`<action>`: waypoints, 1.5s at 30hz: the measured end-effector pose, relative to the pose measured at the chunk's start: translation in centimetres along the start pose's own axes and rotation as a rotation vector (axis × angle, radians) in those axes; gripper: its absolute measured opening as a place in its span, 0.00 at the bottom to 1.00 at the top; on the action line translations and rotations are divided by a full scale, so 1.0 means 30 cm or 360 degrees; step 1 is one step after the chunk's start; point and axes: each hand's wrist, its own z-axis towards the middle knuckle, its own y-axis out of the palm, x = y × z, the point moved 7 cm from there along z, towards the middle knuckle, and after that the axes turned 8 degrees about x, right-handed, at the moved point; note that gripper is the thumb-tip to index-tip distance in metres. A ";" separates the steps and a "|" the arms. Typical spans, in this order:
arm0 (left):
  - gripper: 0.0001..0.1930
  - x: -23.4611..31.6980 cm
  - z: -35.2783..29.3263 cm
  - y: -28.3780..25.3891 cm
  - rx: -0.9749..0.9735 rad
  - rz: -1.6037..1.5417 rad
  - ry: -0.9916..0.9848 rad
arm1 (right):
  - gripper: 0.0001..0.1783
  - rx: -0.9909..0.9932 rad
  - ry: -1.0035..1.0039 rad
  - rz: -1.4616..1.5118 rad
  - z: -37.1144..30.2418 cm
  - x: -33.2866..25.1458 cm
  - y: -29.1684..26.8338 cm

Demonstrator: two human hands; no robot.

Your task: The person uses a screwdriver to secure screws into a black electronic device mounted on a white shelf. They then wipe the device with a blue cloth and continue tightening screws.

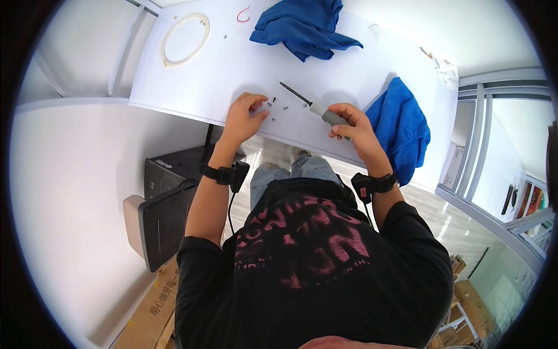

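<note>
My right hand (pixel 352 127) is wrapped round the grey handle of a screwdriver (pixel 325 113). Its dark shaft points up and to the left, over the white table (pixel 203 87). My left hand (pixel 245 116) rests near the table's front edge, thumb and forefinger apart with no object visible between them. Just right of those fingers lie several small screws, among them a dark screw (pixel 275 99) and a lighter screw (pixel 285 108). Another small screw (pixel 305 105) sits beneath the screwdriver's shaft.
A blue cloth (pixel 302 28) lies crumpled at the back, and a second blue cloth (pixel 401 125) hangs over the front edge at right. At the far left is a cream ring (pixel 165 51), with a red curved wire (pixel 239 15) beyond. A black chair (pixel 168 227) stands lower left.
</note>
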 end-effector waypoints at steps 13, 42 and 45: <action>0.06 0.036 0.054 0.046 0.0262 0.0365 -0.0092 | 0.18 0.0026 -0.0012 0.0043 -0.018 -0.029 -0.017; 0.05 -0.114 -0.465 -0.409 0.0593 -0.1445 -0.0574 | 0.19 -0.0824 0.0108 -0.0116 -0.076 -0.061 0.421; 0.06 -0.147 -0.577 -0.445 0.0603 -0.1511 -0.0653 | 0.19 -0.0932 -0.0021 -0.0248 -0.128 -0.056 0.499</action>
